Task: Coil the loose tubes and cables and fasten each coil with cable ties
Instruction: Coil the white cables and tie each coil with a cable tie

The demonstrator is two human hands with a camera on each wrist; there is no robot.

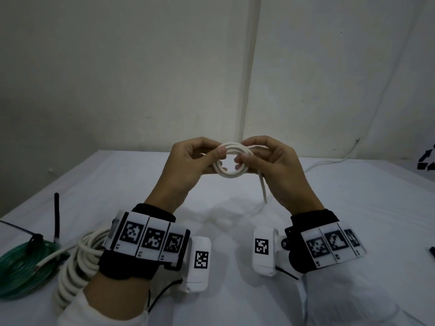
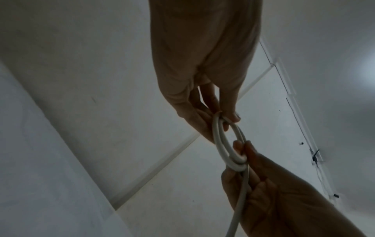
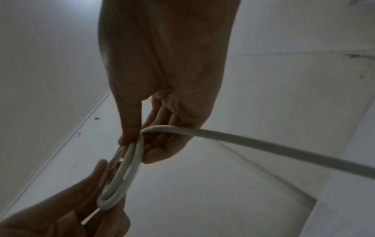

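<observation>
In the head view both hands hold up a small coil of white cable [image 1: 231, 175] above the table. My left hand [image 1: 217, 158] pinches the coil's left side between thumb and fingers. My right hand [image 1: 244, 152] pinches its right side, and the loose tail [image 1: 263, 189] hangs down from under that palm. The left wrist view shows the left hand [image 2: 225, 119] on one end of the coil [image 2: 220, 144] and the right hand [image 2: 243, 154] on the other. The right wrist view shows the right hand [image 3: 136, 142] pinching the coil [image 3: 133, 163], with the tail [image 3: 263, 145] running off to the right.
On the white-covered table [image 1: 235, 231], a green tube coil [image 1: 21, 271] bound with a black cable tie lies at the near left. A thicker white cable coil [image 1: 77, 262] lies beside it, partly under my left forearm. A thin white cable [image 1: 329, 162] trails at the back right.
</observation>
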